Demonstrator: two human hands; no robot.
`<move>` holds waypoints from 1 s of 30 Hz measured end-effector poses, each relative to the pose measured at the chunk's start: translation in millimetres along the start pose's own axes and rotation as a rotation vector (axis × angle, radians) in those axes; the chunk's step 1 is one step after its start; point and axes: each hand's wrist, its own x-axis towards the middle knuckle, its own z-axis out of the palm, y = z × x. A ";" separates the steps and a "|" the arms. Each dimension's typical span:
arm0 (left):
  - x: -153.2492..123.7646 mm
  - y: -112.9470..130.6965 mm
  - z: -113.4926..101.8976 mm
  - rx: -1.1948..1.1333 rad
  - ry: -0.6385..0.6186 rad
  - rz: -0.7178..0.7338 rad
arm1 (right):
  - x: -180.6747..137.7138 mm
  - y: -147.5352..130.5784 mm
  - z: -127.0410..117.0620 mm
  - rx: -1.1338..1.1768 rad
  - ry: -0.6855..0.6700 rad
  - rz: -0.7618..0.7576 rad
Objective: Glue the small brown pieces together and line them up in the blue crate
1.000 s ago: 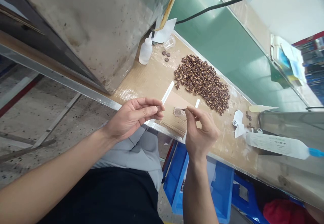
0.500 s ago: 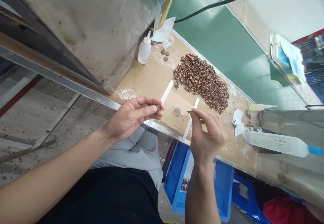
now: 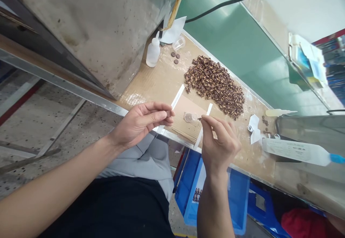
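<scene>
My right hand [image 3: 221, 141] pinches a small dark brown piece [image 3: 199, 119] between thumb and forefinger, its tip pointing left. Just left of that piece, a small clear round dish [image 3: 190, 117] lies on a cardboard sheet [image 3: 185, 132]; the two are close, and I cannot tell if they touch. My left hand [image 3: 147, 121] hovers at the table's front edge, thumb pressed to its curled fingers. Whatever those fingertips hold, if anything, is hidden. Beyond the dish spreads a heap of small brown parts with yellowish metal bits [image 3: 215, 85].
A squeeze bottle [image 3: 153, 53], a clear cup [image 3: 179, 43] and brown discs [image 3: 176, 61] sit at the back left. To the right lie crumpled white paper [image 3: 253, 128] and a large blue-capped bottle [image 3: 296, 152]. A blue bin [image 3: 234, 202] is below the table edge.
My right hand has shifted very slightly left with the small brown piece. My left hand keeps almost the same place and pose.
</scene>
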 end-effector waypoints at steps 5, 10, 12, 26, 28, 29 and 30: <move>0.2 -1.4 -0.8 -0.007 -0.001 0.008 | -0.4 0.6 0.7 -0.010 -0.012 0.012; -0.1 -1.2 -0.4 -0.002 -0.001 0.011 | -1.4 0.1 1.6 -0.004 -0.009 0.044; -0.2 -0.7 0.3 -0.004 -0.003 0.006 | -1.5 -0.2 1.8 -0.003 -0.016 0.050; -0.8 -0.6 1.9 -0.008 0.002 0.014 | -5.3 -2.3 0.1 0.026 0.003 0.071; -0.9 -0.8 1.8 -0.010 0.004 0.010 | -7.2 -2.4 -0.1 0.031 -0.011 0.084; -0.9 -0.8 1.7 -0.010 0.005 0.007 | -8.1 -2.5 0.0 0.032 -0.014 0.089; -0.9 -0.8 1.6 -0.010 0.005 0.005 | -8.8 -2.7 0.1 0.034 -0.011 0.094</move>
